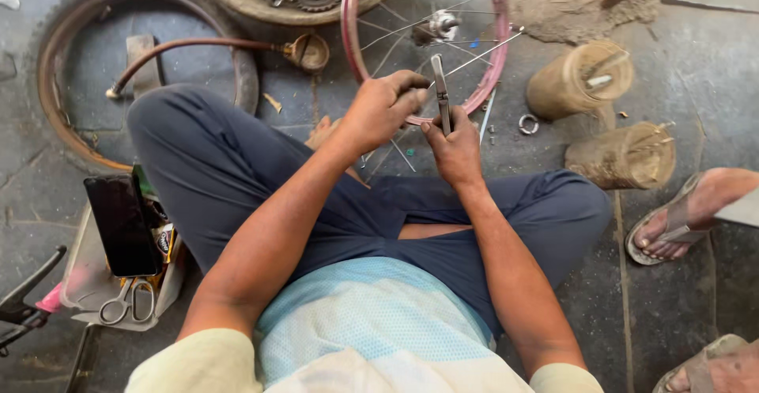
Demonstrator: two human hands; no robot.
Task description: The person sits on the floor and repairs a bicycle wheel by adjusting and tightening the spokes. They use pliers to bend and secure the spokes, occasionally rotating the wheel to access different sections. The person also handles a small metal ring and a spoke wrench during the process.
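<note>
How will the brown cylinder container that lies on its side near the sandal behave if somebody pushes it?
The brown container lies on its side on the floor, so it would probably roll easily. Thin metal parts stick out of its open end, so they may slide out. Its dusty surface looks rough, likely not slippery.

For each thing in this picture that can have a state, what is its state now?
Left hand: closed on the rim.
Right hand: gripping the metal tool, held upright.
Pink wheel rim: bare, without tyre.
Tyre: off, lying flat.
Scissors: closed.
Phone: screen dark.
</note>
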